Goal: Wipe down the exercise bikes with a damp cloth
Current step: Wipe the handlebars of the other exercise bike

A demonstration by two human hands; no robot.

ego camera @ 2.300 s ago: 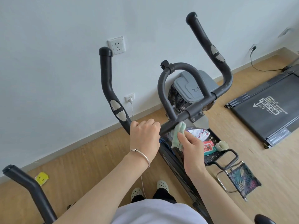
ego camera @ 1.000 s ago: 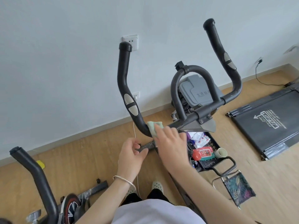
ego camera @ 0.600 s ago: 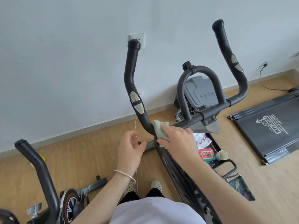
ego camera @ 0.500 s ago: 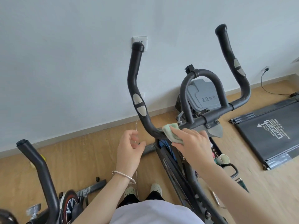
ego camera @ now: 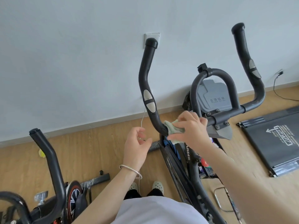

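Note:
The exercise bike's black handlebar (ego camera: 146,81) rises in front of me, with a left grip, a centre loop and a right grip (ego camera: 247,62). My right hand (ego camera: 192,128) grips a pale green cloth (ego camera: 171,129) wrapped around the lower bend of the left grip, beside the crossbar. My left hand (ego camera: 137,146) hovers to the left of the bar with loosely curled fingers and holds nothing. A second bike (ego camera: 48,159) stands at the lower left.
A grey bin (ego camera: 215,97) sits behind the handlebar loop against the wall. A black treadmill (ego camera: 275,139) lies on the wooden floor at the right. A thin white cable (ego camera: 142,117) hangs from a wall outlet (ego camera: 152,38). A metal stool frame (ego camera: 220,199) is at the lower right.
My left hand let go of the crossbar and dropped away to the left. My right hand carried the cloth from under the crossbar onto the bend of the left grip.

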